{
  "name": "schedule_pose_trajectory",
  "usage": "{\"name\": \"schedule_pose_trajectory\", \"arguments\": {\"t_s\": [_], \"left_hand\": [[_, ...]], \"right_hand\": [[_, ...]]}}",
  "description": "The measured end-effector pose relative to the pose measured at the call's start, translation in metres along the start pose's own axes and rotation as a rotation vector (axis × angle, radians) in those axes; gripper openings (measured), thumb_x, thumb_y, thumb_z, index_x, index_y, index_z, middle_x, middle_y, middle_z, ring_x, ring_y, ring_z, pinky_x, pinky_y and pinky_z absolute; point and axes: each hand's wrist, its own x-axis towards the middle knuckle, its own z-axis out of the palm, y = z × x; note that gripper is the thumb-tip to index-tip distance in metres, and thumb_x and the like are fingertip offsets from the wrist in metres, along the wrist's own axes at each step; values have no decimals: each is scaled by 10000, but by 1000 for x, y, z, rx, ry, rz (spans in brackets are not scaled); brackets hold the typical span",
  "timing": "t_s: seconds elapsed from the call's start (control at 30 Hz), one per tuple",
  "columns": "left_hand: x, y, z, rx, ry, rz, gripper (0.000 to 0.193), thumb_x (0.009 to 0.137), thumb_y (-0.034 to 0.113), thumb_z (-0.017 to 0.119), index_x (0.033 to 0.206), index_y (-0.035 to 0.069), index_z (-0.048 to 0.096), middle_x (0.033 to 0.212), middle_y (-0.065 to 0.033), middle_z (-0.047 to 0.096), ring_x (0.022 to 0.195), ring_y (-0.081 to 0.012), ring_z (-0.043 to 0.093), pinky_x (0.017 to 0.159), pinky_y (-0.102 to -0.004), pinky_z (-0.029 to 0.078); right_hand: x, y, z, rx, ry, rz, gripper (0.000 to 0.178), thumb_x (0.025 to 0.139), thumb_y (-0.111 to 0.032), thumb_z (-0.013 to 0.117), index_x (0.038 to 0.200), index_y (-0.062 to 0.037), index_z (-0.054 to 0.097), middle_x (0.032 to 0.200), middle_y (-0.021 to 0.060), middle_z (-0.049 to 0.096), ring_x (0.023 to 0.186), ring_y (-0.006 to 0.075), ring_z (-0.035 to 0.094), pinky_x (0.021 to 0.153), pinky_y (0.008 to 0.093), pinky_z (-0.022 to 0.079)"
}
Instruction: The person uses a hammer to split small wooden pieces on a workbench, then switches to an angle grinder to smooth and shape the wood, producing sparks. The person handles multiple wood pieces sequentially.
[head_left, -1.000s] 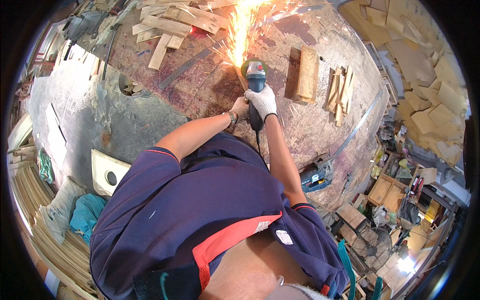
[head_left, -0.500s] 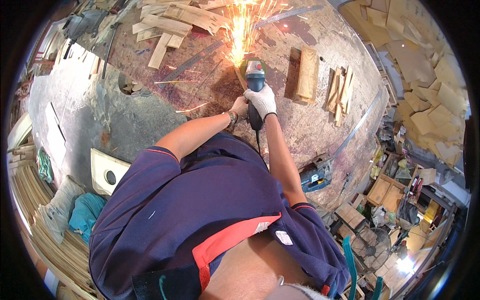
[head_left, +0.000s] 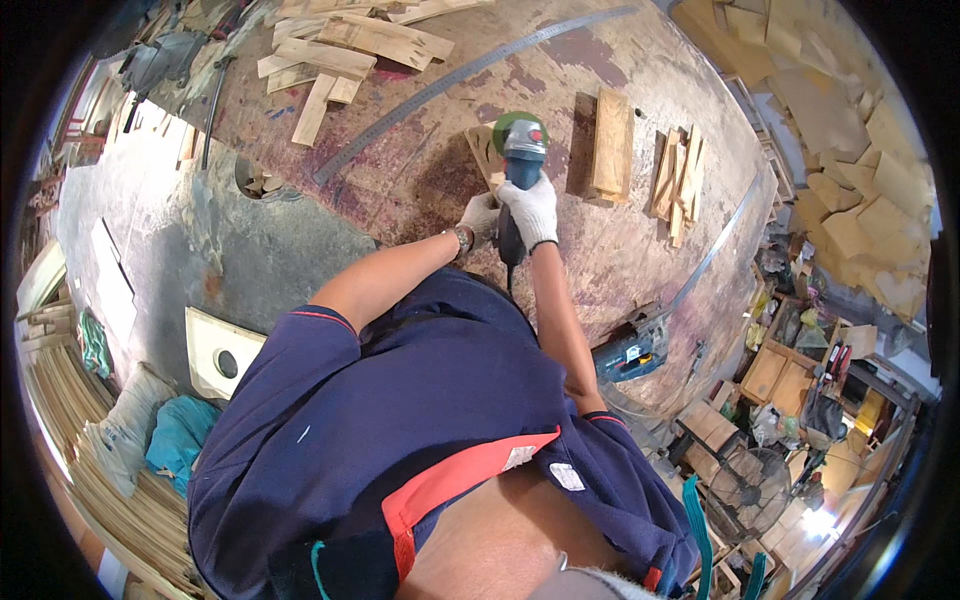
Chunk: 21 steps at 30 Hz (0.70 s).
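The white-gloved right hand grips the blue, silver-headed angle grinder; just left of the grinder is the white-gloved left hand, its hold unclear.

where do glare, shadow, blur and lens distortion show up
In the head view: glare beside the fan at lower right; shadow left of the wooden block; fisheye distortion bows the metal ruler; the green disc on the angle grinder looks blurred.

Right grip on grinder; wood nearby
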Motion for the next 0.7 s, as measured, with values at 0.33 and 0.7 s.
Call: {"name": "schedule_pose_trajectory", "arguments": {"t_s": [0.33,0.7], "left_hand": [[-43,86,-12,1114,-326,-45,450,886,322,754,1208,34,627,1105,-127,698,982,-314,693,858,-403,539],[16,154,-60,1814,-274,621,722,744,469,833,1329,122,590,1346,-120,582,1338,-314,498,1205,-512,293]], "right_hand": [[-45,45,-93,147,273,-5,386,702,-125,787,1060,-55,658,894,47,693,770,165,646,732,330,535],[-91,90,-89,-9,229,106,443,688,-180,782,1093,-43,667,919,86,720,834,210,686,805,357,547]]}}
